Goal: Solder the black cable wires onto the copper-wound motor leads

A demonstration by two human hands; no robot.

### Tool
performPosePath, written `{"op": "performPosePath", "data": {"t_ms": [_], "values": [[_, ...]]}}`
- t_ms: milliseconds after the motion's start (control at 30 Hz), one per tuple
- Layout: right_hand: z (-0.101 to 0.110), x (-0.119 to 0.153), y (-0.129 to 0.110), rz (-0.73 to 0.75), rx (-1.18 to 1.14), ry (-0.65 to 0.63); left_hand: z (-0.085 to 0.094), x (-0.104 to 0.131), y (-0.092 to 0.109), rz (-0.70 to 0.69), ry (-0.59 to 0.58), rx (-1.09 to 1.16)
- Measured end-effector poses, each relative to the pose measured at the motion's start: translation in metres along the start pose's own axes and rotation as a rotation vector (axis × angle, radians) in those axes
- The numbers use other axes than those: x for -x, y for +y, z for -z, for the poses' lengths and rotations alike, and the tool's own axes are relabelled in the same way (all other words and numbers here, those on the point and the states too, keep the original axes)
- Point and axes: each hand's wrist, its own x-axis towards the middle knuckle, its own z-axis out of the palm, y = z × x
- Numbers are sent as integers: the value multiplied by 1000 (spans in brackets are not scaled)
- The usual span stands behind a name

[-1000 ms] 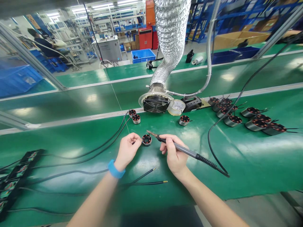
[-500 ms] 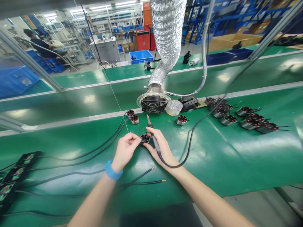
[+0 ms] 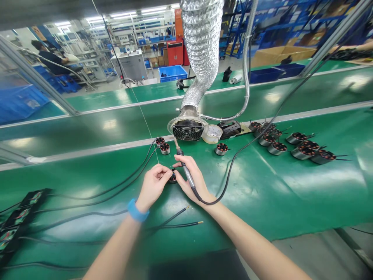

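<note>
The green counter (image 3: 291,186) carries everything, with the fan-faced fume extractor (image 3: 188,130) straight ahead of both grips at its far edge. To the right of the grips and well apart lies a cluster of wound motors (image 3: 291,142): about eight can be counted, though some overlap. One more motor (image 3: 221,149) sits alone, nearer, ahead and right. Two small stators (image 3: 162,144) lie just ahead and left.

The right hand (image 3: 194,179) has its grip closed round one soldering iron (image 3: 184,165), whose long axis runs away from the person, tip toward the extractor, cable looping off to the right. The left hand (image 3: 153,184) pinches with thumb and forefinger at the one small stator (image 3: 173,178), which lies on the counter between the two grips, touching both and mostly hidden by fingers. It lies just right of the left grip and just left of the right; neither hand is clearly nearer. Two loose wires (image 3: 180,219) with bare ends lie behind the grips, toward the person.
</note>
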Motion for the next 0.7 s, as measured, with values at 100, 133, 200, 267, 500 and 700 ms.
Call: {"op": "performPosePath", "data": {"t_ms": [100,133,200,267,500,700], "values": [[-2,-1,1,29,-4,-25,1,0,-2,-26,2,-37],[-3,0,2,39,2,-31,1,1,-2,-36,1,-52],[-4,0,1,67,22,-44,1,2,-2,-55,-3,-81],[-4,1,0,102,47,-56,1,3,0,-67,-4,-109],[0,4,0,138,101,-61,0,5,6,-47,33,-138],[-1,8,1,127,112,-36,-7,2,-2,-26,91,-27]]}}
